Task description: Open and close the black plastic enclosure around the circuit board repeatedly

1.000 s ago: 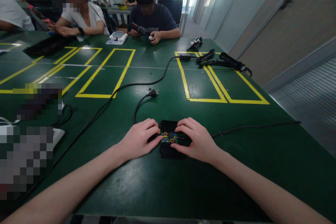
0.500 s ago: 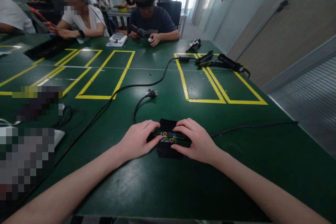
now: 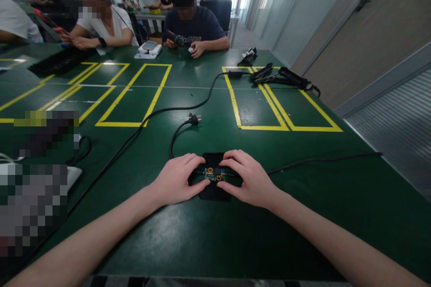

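Observation:
A small green circuit board [image 3: 215, 174] with two copper-coloured ring coils lies between my hands in the middle of the table. Under it is a black flat piece [image 3: 215, 192], its edges showing above and below the board. My left hand [image 3: 183, 178] grips the left end of the board with thumb and fingers. From the other side, my right hand [image 3: 247, 179] holds its right end the same way. A black cord with a plug [image 3: 194, 119] runs from beside my left hand. Another black cable [image 3: 323, 159] leads away past my right hand.
Yellow tape outlines [image 3: 134, 124] mark the green table [image 3: 215, 242]. A long cable [image 3: 161, 110] crosses left, reaching black tool-like parts [image 3: 281, 78] at the far right. Blurred-out items [image 3: 33, 206] lie left. A person [image 3: 195, 27] works opposite, a white scale-like device [image 3: 148, 50] nearby.
The circuit board and my right hand have shifted slightly left, and the black piece beneath shows a flatter, straighter outline. My left hand stays almost in place.

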Demonstrator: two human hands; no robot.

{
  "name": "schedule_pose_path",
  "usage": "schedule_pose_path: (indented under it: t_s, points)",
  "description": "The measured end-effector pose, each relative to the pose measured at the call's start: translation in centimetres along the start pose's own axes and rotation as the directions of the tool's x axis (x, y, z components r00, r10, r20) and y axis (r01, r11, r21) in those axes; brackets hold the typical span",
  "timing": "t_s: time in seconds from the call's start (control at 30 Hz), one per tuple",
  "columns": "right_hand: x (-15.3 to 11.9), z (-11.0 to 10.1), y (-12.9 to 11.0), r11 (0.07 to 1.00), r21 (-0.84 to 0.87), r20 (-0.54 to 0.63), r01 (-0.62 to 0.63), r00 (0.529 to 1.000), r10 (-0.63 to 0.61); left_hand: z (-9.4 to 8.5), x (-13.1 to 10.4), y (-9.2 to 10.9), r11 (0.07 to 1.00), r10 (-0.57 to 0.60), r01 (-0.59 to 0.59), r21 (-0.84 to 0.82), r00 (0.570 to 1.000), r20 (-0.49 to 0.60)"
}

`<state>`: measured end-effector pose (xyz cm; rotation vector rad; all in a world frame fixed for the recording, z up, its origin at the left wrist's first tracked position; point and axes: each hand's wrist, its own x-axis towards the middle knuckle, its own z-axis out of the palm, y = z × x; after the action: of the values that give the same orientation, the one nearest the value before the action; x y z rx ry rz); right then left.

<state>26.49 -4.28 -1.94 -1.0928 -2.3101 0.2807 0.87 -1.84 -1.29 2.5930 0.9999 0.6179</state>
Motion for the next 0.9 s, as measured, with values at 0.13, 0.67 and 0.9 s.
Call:
schedule_pose_path:
  t_s: [0.13, 0.67, 0.9]
  points:
    - [-0.3, -1.1, 0.8, 0.997, 0.081, 0.024, 0.015, 1.000, -0.017, -0.1, 0.0, 0.1, 1.000, -0.003, 0.003, 0.014, 1.000, -0.003]
    - [-0.5, -1.6, 2.2, 1.000, 0.019, 0.063, -0.013, 0.998, 0.012, -0.5, 0.2, -0.5, 0.999, -0.040, 0.038, -0.024, 0.995, -0.093]
    - [-0.7, -1.8, 2.0, 0.999, 0.040, 0.001, 0.031, 1.000, -0.031, -1.1, 0.3, -0.6, 0.999, 0.042, -0.042, 0.011, 0.995, -0.096]
